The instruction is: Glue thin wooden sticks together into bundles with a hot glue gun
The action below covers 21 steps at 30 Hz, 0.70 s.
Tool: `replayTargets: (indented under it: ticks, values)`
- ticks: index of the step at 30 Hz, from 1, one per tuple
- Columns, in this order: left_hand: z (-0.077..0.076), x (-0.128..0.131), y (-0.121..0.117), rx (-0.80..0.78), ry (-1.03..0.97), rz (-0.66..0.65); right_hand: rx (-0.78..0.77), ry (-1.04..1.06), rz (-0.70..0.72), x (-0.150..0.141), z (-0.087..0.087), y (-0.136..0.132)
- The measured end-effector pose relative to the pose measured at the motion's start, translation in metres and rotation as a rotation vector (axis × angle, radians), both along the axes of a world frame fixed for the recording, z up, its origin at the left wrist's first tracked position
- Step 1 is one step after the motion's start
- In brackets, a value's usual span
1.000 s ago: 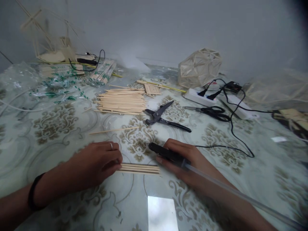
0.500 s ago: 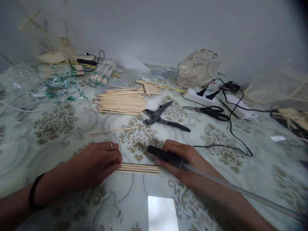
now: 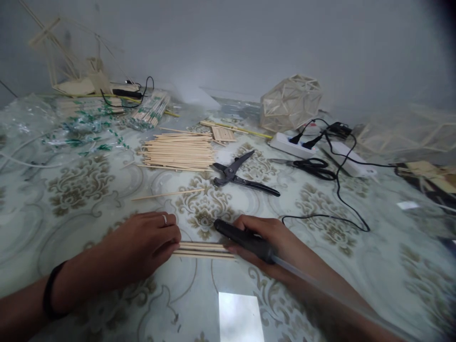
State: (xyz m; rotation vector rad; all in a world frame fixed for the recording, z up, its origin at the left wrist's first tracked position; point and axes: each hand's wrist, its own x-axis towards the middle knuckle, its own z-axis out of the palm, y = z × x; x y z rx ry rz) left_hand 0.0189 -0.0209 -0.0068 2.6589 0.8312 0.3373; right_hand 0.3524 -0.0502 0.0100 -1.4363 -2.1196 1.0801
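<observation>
Several thin wooden sticks [image 3: 204, 250] lie side by side on the patterned tablecloth. My left hand [image 3: 153, 242] has its fingers closed on their left ends, hiding those tips. At the right ends is my right hand [image 3: 265, 242], wrapped around a black glue gun [image 3: 245, 241]. A long translucent glue stick [image 3: 306, 273] runs out of its back along my forearm. The right fingertips are at the sticks, but contact is unclear. One loose stick [image 3: 167, 194] lies beyond my left hand. A pile of wooden sticks [image 3: 178, 152] is farther back.
Black cutters [image 3: 245, 179] and scissors [image 3: 311, 166] lie beyond my right hand. A power strip [image 3: 290, 145] with plugs and a black cable [image 3: 342, 190] are on the right. Stick frameworks [image 3: 290, 104] stand at the back; plastic wrappers [image 3: 89, 130] lie left.
My right hand and the glue gun have shifted slightly left and down, and the glue stick now slopes more steeply. My left hand stays on the sticks.
</observation>
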Motion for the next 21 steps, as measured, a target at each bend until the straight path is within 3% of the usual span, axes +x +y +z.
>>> replayTargets:
  ticks: [8, 21]
  values:
    - [-0.003, 0.005, -0.002, 0.035, -0.044, 0.021, 0.035, 0.013, 0.031, 0.000, -0.015, 0.004]
    - [-0.014, 0.017, -0.003, 0.000, -0.173, 0.058, -0.014, 0.082, -0.008, -0.003, -0.022, -0.001]
